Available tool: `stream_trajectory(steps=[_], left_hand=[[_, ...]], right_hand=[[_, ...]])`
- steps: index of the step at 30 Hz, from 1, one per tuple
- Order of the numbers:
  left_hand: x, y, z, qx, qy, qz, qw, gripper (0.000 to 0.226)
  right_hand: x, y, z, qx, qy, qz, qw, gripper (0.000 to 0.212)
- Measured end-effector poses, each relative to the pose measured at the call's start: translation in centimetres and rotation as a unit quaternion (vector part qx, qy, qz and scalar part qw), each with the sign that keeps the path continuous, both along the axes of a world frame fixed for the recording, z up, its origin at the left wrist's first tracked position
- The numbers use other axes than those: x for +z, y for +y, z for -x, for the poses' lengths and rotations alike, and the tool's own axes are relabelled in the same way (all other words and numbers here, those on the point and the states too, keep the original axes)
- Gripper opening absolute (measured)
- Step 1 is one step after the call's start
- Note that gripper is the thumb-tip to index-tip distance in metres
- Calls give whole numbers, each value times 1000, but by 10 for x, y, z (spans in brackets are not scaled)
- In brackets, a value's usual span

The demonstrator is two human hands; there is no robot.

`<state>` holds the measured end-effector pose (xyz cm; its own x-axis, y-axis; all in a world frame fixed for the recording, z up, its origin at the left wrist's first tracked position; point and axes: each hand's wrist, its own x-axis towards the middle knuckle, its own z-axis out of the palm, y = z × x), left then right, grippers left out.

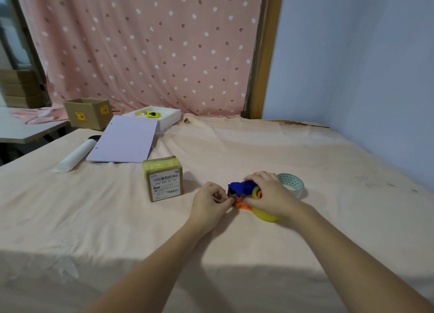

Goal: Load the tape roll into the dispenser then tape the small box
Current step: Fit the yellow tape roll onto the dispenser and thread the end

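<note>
A blue and orange tape dispenser (242,188) lies on the peach cloth with a yellow tape roll (265,215) seated in it. My right hand (270,195) covers the dispenser and roll from above and grips them. My left hand (211,201) pinches at the dispenser's front end, by the cutter; what it pinches is too small to tell, probably the tape end. The small brown box (164,180), with a white barcode label and yellow tape on top, stands to the left of both hands.
A second, patterned tape roll (292,183) lies just right of my right hand. Farther back left are a lilac sheet (124,139), a white paper roll (75,156), a white tray (169,120) with a yellow item, and a cardboard box (88,112).
</note>
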<state>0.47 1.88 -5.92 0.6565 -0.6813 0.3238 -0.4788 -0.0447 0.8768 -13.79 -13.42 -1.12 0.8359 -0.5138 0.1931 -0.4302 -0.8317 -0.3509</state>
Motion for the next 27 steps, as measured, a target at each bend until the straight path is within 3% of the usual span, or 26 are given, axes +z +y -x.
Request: stream_trajectory(steps=[8,14,21,27], left_hand=[[1,2,-5,-41,69,7,997,28],[9,-1,-19,-74,49,-59,994,19],[25,-6,-31,-95,-43,-129,986,21],[27,-6,-29,-113,-57,-146,981,8]], right_hand=[[8,3,2,4,31,-3,1000,75],[25,-1,10,11,144,40,989,111],[43,-9,24,38,197,6,980,92],[39,-7,40,27,179,-29,983,109]])
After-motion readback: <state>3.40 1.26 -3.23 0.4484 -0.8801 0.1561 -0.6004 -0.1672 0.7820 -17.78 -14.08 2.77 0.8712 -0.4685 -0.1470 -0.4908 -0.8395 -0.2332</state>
